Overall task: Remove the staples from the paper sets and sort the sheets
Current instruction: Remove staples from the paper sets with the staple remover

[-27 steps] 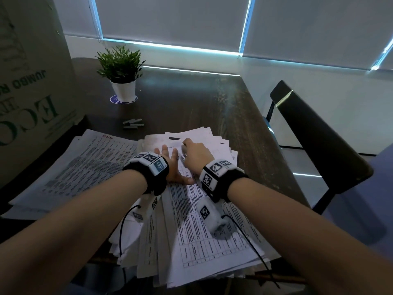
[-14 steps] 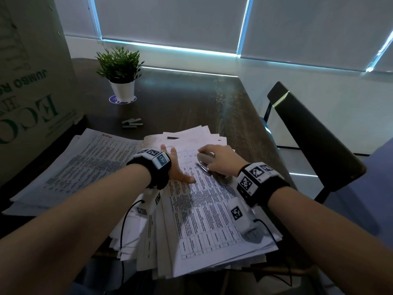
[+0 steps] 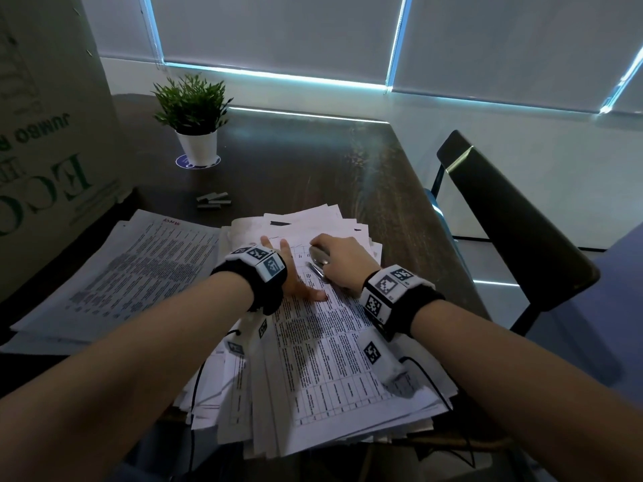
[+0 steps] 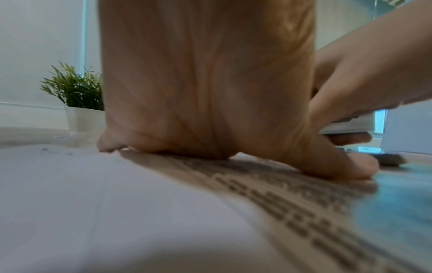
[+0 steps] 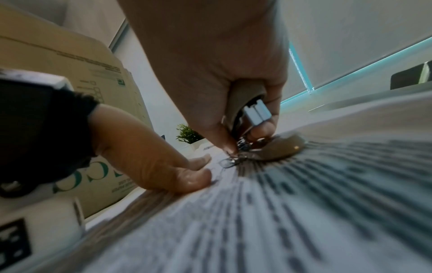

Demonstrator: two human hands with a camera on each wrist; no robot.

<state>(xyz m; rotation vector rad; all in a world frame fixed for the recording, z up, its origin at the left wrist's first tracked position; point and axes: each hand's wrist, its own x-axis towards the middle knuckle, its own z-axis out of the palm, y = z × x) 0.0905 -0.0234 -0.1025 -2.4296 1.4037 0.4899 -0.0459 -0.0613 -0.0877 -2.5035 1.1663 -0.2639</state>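
Dim room, cold blue daylight leaking round the blinds (image 3: 278, 40) at 12 o'clock, faint glare on the table (image 3: 348, 161). Head view bends at edges. Wrist views soft: near paper (image 4: 117, 221) blurred, print smeared toward 6 o'clock.

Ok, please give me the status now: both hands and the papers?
Left hand flat, pressing top sheet of the paper stack. Right hand grips stapler-like tool, its tip on the sheet. Staple itself too blurred to confirm. Nothing in the way.
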